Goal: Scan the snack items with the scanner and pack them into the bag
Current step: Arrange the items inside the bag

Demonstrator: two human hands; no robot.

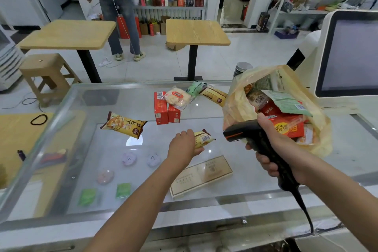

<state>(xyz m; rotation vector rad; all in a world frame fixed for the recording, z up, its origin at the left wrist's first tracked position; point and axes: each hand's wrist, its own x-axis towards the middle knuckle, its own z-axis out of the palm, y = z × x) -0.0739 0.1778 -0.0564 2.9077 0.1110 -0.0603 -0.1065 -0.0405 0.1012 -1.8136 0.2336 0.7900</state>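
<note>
My left hand [185, 144] grips a small yellow snack packet [203, 138] just above the glass counter, its barcode facing up and to the right. My right hand [274, 149] holds the black scanner [245, 134] by its handle, the head pointing left at that packet. Behind the scanner stands the yellow plastic bag [235, 100], open and holding several packed snacks. On the counter lie a yellow bread-snack bag [123, 124], two red boxes [166, 111], a clear rice-cracker pack [178, 97], a green packet [195, 88] and a long yellow packet [214, 95].
The glass counter [255, 174] has items displayed under its top. A white checkout screen [347, 53] stands at the right, and a dark jar [242, 68] sits behind the bag. Beyond the counter are two wooden tables [196, 31], a stool [46, 71] and a standing person [116, 6].
</note>
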